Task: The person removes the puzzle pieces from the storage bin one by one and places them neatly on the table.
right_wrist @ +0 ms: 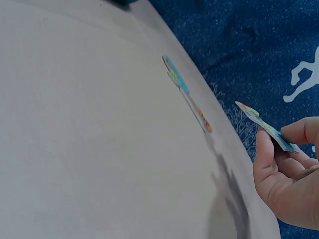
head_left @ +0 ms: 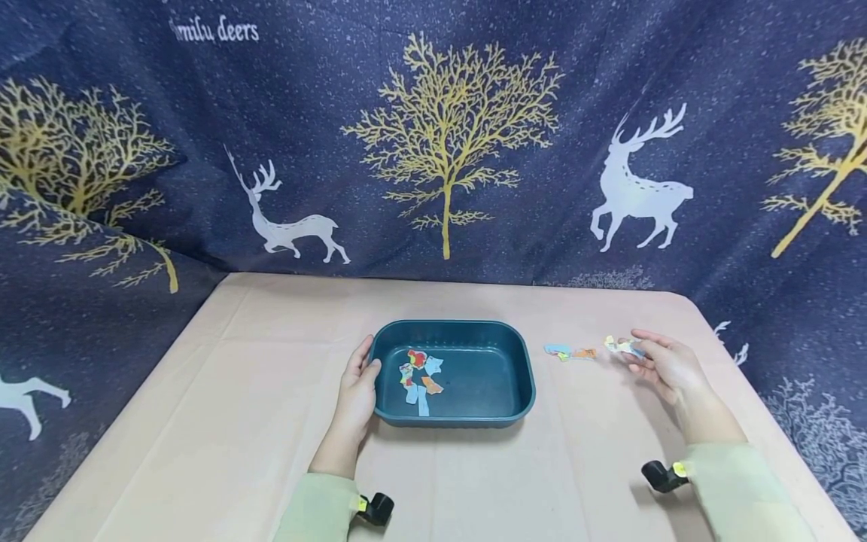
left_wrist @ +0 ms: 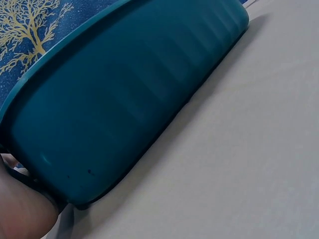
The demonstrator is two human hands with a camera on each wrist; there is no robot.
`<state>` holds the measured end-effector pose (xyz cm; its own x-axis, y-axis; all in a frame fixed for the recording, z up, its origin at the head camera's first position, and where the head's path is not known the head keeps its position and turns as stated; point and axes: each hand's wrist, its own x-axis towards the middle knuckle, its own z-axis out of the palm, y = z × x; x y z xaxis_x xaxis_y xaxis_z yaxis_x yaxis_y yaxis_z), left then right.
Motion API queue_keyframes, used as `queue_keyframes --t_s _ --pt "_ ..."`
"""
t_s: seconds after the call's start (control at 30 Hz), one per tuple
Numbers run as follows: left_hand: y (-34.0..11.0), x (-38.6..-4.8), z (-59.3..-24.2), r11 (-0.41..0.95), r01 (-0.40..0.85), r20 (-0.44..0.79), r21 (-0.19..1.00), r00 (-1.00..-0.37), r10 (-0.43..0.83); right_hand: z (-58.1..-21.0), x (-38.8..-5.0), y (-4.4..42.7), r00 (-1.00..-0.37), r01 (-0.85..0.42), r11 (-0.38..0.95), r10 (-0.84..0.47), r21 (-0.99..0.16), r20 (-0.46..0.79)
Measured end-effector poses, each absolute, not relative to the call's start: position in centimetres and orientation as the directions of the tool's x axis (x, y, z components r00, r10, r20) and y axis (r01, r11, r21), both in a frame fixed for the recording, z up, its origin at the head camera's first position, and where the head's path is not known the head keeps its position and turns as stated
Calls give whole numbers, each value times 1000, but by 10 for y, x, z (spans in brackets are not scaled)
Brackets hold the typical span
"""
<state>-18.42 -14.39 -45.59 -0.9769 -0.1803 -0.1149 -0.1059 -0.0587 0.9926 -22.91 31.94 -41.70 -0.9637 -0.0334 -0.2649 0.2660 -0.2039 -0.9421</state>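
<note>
My left hand (head_left: pixel 357 388) grips the left side of a dark teal plastic basin (head_left: pixel 481 384), its thumb at the rim. In the left wrist view the basin's outer wall (left_wrist: pixel 124 94) fills much of the picture, with part of the hand at the lower left. Several small, irregular, colourful pieces (head_left: pixel 432 385) lie on the left part of the basin's floor. Over the table to the right, my right hand (head_left: pixel 670 369) pinches a flat, colourful jigsaw-like piece (right_wrist: pixel 269 128) between thumb and fingers. Left of that hand, a blue and orange flat shape (head_left: pixel 558 351) lies on the table.
A pale cloth covers the table (head_left: pixel 223 406). Behind it hangs a dark blue curtain (head_left: pixel 379 60) with gold trees and white deer. Black wrist cameras (head_left: pixel 377 510) sit by both pale green sleeves (head_left: pixel 741 489).
</note>
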Motion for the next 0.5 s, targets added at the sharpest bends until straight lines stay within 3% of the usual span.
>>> queue_keyframes --t_s 0.5 --pt "-144 -184 -455 -66 -107 -117 992 -977 -178 -429 -243 325 -940 328 -130 52 -936 -337"
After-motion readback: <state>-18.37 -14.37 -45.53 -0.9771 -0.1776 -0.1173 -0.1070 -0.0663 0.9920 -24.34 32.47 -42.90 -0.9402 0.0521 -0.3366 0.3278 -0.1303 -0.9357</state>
